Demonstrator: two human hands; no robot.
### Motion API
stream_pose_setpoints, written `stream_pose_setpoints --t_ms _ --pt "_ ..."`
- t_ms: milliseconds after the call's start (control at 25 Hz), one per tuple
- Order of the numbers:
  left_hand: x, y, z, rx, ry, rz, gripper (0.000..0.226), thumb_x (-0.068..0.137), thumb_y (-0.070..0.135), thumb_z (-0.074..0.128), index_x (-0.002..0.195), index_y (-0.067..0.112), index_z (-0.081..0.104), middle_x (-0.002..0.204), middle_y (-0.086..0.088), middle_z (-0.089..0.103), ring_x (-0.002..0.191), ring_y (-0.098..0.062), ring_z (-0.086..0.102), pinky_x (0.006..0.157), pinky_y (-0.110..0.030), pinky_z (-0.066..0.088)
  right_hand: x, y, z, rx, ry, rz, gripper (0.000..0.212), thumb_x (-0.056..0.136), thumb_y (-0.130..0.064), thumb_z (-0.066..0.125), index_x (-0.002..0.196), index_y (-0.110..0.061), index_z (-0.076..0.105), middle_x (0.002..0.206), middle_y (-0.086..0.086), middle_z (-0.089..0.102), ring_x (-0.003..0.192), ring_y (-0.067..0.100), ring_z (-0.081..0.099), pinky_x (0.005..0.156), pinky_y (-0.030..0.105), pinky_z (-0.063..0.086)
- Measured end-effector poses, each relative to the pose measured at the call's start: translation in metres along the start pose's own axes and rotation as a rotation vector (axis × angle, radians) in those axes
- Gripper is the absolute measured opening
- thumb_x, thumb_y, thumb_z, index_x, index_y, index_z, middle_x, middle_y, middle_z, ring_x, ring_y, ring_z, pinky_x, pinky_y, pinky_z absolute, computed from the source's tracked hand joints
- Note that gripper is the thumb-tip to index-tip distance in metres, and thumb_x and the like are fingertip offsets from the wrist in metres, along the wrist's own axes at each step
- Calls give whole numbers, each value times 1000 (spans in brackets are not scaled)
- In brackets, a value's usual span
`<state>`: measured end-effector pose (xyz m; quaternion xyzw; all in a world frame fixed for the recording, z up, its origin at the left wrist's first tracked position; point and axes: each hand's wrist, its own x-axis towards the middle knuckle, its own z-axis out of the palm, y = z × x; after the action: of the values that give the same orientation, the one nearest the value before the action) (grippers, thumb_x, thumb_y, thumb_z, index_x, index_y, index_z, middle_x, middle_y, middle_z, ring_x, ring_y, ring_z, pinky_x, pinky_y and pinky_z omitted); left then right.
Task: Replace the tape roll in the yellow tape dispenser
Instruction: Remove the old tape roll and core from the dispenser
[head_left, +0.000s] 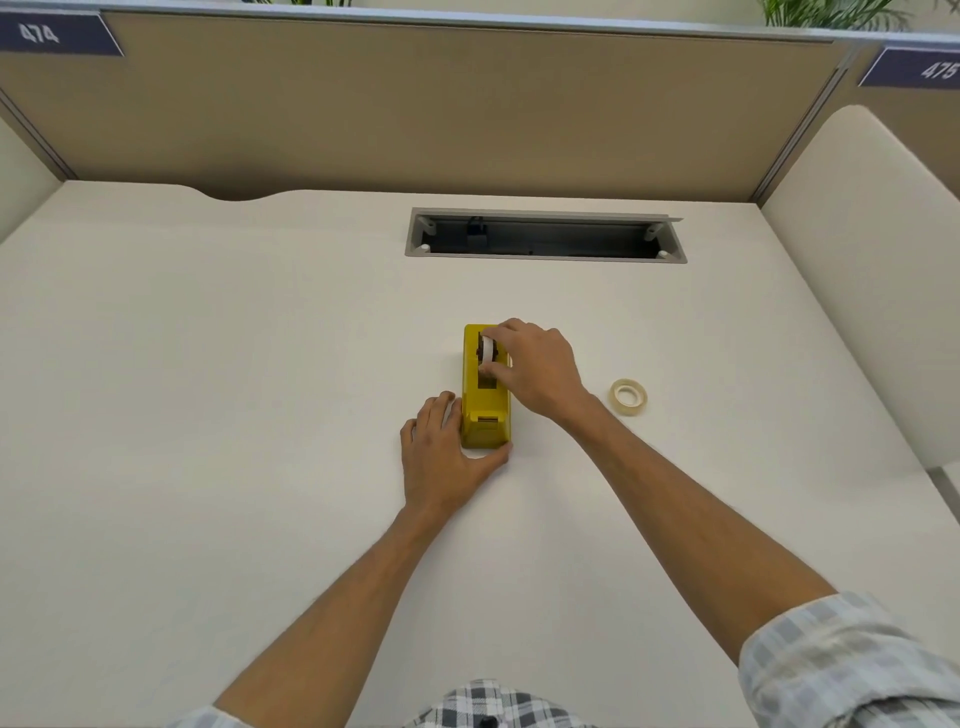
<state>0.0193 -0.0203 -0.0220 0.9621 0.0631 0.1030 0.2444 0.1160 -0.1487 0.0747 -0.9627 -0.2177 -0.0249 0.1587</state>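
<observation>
The yellow tape dispenser (485, 402) stands on the white desk, its cutter end toward me. A white tape roll (487, 353) sits in its slot. My right hand (535, 371) reaches over from the right and pinches that roll between thumb and fingers. My left hand (441, 452) holds the dispenser's near left corner, thumb across the front end and fingers along the left side. A second, clear-yellowish tape roll (627, 397) lies flat on the desk to the right, apart from both hands.
An open cable tray slot (545, 238) is cut into the desk behind the dispenser. A tan partition wall (415, 104) closes the back, and a cream side panel (857, 260) stands at the right.
</observation>
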Motion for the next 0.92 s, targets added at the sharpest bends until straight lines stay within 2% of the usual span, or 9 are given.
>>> stream_pose_setpoints --t_ms 160,360,480,600,720,840,920 --pt "0 -1 0 17 -19 -5 87 70 81 51 130 18 53 141 -1 51 134 -19 42 107 -41 33 -5 -5 -6 85 39 0 41 89 -38 66 126 -21 60 107 1 71 93 25 66 79 39 52" --pt "-3 -3 -1 -12 -44 18 83 75 74 53 134 16 51 144 -3 49 138 -20 38 111 -41 30 -15 -11 -14 198 42 28 41 85 -35 70 123 -24 62 106 -2 69 93 21 64 77 39 54" --pt "-5 -9 -9 -161 -97 21 75 77 52 64 138 12 48 145 -5 48 139 -22 39 113 -40 30 -25 -15 -21 308 43 38 44 83 -33 73 124 -25 62 108 -5 68 91 14 65 79 37 54" --pt "-10 -13 -24 -371 -174 -75 66 85 26 67 145 13 41 149 -6 45 139 -22 38 115 -39 31 -41 -19 -29 440 52 44 44 79 -31 77 121 -24 65 107 -9 67 87 8 67 79 37 56" --pt "-16 -9 -49 -520 -98 -136 50 89 16 63 138 19 51 133 1 60 125 -16 51 102 -35 43 -58 -24 -38 544 53 52 44 77 -28 80 119 -24 66 107 -10 66 87 5 68 81 39 57" --pt "-19 3 -80 -640 -41 -122 25 91 20 64 116 22 67 106 8 72 102 -8 65 89 -30 52 -76 -29 -48 613 47 46 45 77 -23 81 120 -24 67 106 -10 66 87 4 68 80 37 59" --pt "-23 13 -100 -710 -40 -77 17 92 26 65 108 26 71 99 12 74 94 -4 68 86 -29 55 -87 -33 -55 643 39 27 45 78 -23 81 120 -24 67 106 -10 65 89 4 67 78 33 59"
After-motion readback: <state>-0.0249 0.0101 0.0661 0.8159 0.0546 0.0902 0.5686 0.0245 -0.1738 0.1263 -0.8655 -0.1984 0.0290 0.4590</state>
